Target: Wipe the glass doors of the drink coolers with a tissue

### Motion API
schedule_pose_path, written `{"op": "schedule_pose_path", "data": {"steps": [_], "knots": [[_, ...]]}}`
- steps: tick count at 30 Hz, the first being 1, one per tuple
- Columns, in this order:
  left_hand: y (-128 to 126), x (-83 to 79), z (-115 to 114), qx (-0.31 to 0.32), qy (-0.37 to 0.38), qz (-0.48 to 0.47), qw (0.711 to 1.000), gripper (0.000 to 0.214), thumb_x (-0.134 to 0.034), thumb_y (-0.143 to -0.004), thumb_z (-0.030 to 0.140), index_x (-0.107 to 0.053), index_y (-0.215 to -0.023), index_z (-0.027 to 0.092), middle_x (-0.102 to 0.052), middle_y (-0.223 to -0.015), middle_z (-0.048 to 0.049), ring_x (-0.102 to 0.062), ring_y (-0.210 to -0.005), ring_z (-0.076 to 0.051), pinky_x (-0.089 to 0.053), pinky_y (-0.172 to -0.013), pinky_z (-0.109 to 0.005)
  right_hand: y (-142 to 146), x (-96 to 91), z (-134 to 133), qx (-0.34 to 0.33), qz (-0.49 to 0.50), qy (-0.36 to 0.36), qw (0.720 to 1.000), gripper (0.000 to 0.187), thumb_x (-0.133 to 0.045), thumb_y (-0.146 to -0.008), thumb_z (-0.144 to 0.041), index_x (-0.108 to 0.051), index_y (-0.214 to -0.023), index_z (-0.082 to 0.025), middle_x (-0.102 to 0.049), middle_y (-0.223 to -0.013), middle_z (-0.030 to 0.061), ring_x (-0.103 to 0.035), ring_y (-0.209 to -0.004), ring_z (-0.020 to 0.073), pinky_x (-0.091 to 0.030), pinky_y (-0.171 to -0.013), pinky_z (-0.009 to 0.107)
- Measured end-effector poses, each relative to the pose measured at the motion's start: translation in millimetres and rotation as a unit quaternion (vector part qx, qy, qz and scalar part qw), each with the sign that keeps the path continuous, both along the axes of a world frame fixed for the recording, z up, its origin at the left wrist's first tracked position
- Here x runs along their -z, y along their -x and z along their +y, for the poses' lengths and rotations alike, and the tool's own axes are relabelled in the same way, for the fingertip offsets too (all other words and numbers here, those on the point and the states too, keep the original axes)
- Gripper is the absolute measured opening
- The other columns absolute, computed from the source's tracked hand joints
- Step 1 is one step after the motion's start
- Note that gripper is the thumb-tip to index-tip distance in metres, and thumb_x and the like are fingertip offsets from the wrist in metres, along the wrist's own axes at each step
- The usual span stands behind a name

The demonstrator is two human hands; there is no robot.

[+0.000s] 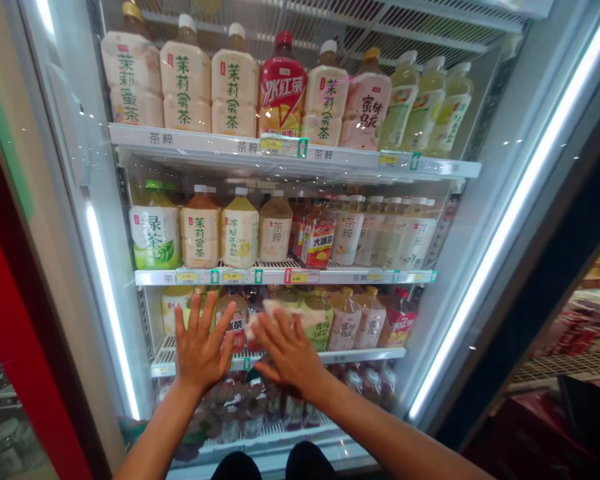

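My left hand (pixel 200 347) lies flat and open on the glass door (pixel 430 280) of a drinks cooler, fingers spread, at the height of the third shelf. Just to its right, my right hand (pixel 291 355) presses a blurred white cloth (pixel 280 311) against the same glass with its fingers stretched out. Behind the glass near both hands stand tea bottles (pixel 344 320) on the third shelf (pixel 360 355). Smaller bottles (pixel 260 407) on the bottom shelf sit below my hands.
Two upper shelves (pixel 300 157) hold rows of large tea bottles with price tags. Lit strips run down the cooler's left (pixel 111 313) and right (pixel 500 240) frames. A red panel (pixel 15 333) is at the left and stocked wire shelving (pixel 580 333) at the right.
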State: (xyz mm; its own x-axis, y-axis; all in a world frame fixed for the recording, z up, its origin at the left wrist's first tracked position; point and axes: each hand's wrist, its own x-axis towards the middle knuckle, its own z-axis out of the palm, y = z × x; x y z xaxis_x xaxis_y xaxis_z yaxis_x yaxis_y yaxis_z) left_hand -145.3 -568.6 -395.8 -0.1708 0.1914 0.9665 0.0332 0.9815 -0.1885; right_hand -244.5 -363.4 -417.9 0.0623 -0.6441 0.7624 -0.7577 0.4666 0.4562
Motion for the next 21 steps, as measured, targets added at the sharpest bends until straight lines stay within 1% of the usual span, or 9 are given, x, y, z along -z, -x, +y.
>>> {"op": "schedule_pose_path", "data": {"steps": [2, 4, 6, 9, 11, 14, 16, 18, 21], "knots": [[1.0, 1.4, -0.9, -0.003, 0.003, 0.005, 1.0, 0.069, -0.058, -0.094, 0.026, -0.034, -0.159, 0.028, -0.018, -0.172, -0.0033, -0.013, -0.161, -0.027, -0.004, -0.132, -0.052, -1.1, 26.8, 1.3, -0.059, 0.031, -0.11, 0.992, 0.063, -0.047, -0.102, -0.052, -0.043, -0.157, -0.021, -0.026, -0.171, -0.0023, -0.003, -0.162, 0.0215, -0.006, -0.133, 0.043], [2.0, 2.6, -1.9, -0.006, 0.004, 0.009, 1.0, 0.069, -0.059, -0.094, 0.026, -0.035, -0.159, 0.028, -0.018, -0.172, -0.0032, -0.014, -0.161, -0.027, -0.004, -0.132, -0.052, -1.3, 24.7, 4.8, -0.083, 0.04, -0.158, 0.983, 0.059, -0.045, -0.104, -0.05, -0.045, -0.156, -0.021, -0.027, -0.17, -0.0049, -0.004, -0.162, 0.0169, -0.009, -0.133, 0.037], [2.7, 3.4, -2.2, -0.008, 0.002, 0.012, 1.0, 0.07, -0.059, -0.093, 0.025, -0.035, -0.159, 0.029, -0.019, -0.172, -0.0026, -0.014, -0.161, -0.027, -0.005, -0.132, -0.052, -1.9, -3.7, 6.8, -0.059, 0.03, -0.117, 0.991, 0.062, -0.045, -0.104, -0.049, -0.04, -0.158, -0.019, -0.028, -0.17, -0.0012, -0.003, -0.162, 0.0188, -0.008, -0.133, 0.041], [3.1, 3.8, -1.5, -0.01, -0.001, 0.016, 1.0, 0.071, -0.059, -0.093, 0.024, -0.034, -0.159, 0.029, -0.019, -0.172, -0.0015, -0.015, -0.161, -0.026, -0.005, -0.133, -0.051, -5.3, -47.2, 3.7, 0.023, -0.019, 0.021, 0.999, 0.071, -0.051, -0.102, -0.047, -0.033, -0.161, -0.012, -0.028, -0.17, 0.0096, -0.001, -0.162, 0.0283, -0.006, -0.132, 0.053], [3.4, 3.9, -0.9, -0.011, -0.002, 0.017, 1.0, 0.071, -0.06, -0.093, 0.023, -0.034, -0.159, 0.03, -0.019, -0.172, -0.0009, -0.015, -0.161, -0.026, -0.005, -0.133, -0.051, -7.9, -47.8, -0.7, 0.033, -0.028, 0.053, 0.998, 0.075, -0.054, -0.1, -0.048, -0.033, -0.16, -0.009, -0.029, -0.169, 0.0121, 0.001, -0.162, 0.0315, -0.006, -0.131, 0.057], [3.8, 3.9, -0.5, -0.016, 0.0, 0.021, 1.0, 0.072, -0.061, -0.092, 0.023, -0.035, -0.158, 0.029, -0.02, -0.172, -0.0013, -0.016, -0.161, -0.026, -0.006, -0.133, -0.051, -8.1, -16.9, -3.2, -0.027, 0.004, -0.044, 0.999, 0.073, -0.057, -0.097, -0.052, -0.041, -0.158, -0.014, -0.036, -0.167, 0.0062, -0.004, -0.162, 0.0263, -0.014, -0.132, 0.05], [4.0, 3.8, -0.6, -0.018, 0.002, 0.022, 1.0, 0.072, -0.062, -0.091, 0.023, -0.036, -0.158, 0.029, -0.02, -0.172, -0.0017, -0.016, -0.16, -0.027, -0.006, -0.133, -0.051, -5.1, -6.4, -0.3, -0.053, 0.026, -0.105, 0.993, 0.071, -0.061, -0.096, -0.05, -0.043, -0.157, -0.018, -0.041, -0.165, 0.002, -0.012, -0.161, 0.021, -0.022, -0.131, 0.043], [4.1, 4.0, -0.9, -0.016, -0.001, 0.019, 1.0, 0.072, -0.062, -0.091, 0.022, -0.036, -0.158, 0.03, -0.021, -0.172, -0.0016, -0.017, -0.16, -0.027, -0.006, -0.132, -0.052, -1.4, -18.8, 4.3, -0.035, 0.032, -0.091, 0.995, 0.072, -0.062, -0.097, -0.047, -0.039, -0.158, -0.018, -0.042, -0.164, 0.003, -0.014, -0.161, 0.0211, -0.022, -0.131, 0.043], [4.1, 4.5, -1.3, -0.014, -0.003, 0.015, 1.0, 0.073, -0.062, -0.091, 0.021, -0.036, -0.158, 0.03, -0.021, -0.172, -0.0013, -0.016, -0.16, -0.028, -0.006, -0.132, -0.052, 0.6, -55.9, 8.1, 0.027, 0.006, 0.008, 1.0, 0.075, -0.057, -0.1, -0.046, -0.031, -0.162, -0.013, -0.034, -0.168, 0.0092, -0.005, -0.162, 0.0275, -0.01, -0.132, 0.053]]}}
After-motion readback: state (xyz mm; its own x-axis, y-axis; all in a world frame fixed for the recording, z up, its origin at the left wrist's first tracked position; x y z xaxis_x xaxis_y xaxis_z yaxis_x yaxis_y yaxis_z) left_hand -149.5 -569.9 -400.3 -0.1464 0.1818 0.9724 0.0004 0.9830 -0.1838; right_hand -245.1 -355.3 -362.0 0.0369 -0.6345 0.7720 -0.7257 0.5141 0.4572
